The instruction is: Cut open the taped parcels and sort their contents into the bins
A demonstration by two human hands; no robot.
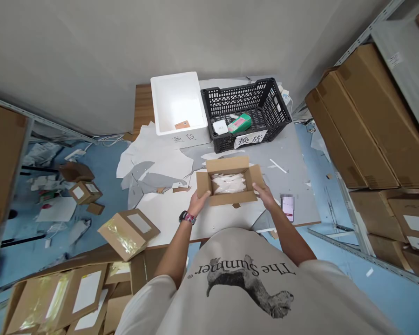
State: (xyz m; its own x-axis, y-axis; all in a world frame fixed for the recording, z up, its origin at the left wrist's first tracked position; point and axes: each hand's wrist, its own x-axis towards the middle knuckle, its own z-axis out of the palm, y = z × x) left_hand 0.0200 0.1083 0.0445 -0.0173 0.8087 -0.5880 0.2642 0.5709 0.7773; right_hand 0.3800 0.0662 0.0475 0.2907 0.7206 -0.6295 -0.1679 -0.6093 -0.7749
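An open cardboard box (pixel 226 200) sits on the table in front of me, its flaps folded outward. Inside lie several white packets or wrapped pieces (pixel 228 183) whose kind I cannot make out. My left hand (pixel 197 203) grips the left flap and side of the box, thumb on top; a watch is on that wrist. At the opposite end, my right hand (pixel 264 195) holds the right flap, with the thumb along its edge.
Behind the box stand a white foam bin (pixel 176 100) and a black plastic crate (pixel 218 145) holding a green box (pixel 243 122) and a white one. A phone (pixel 287 208) lies at right. A taped carton (pixel 125 232) sits at the left edge, above a large box of parcels. Shelves flank both sides.
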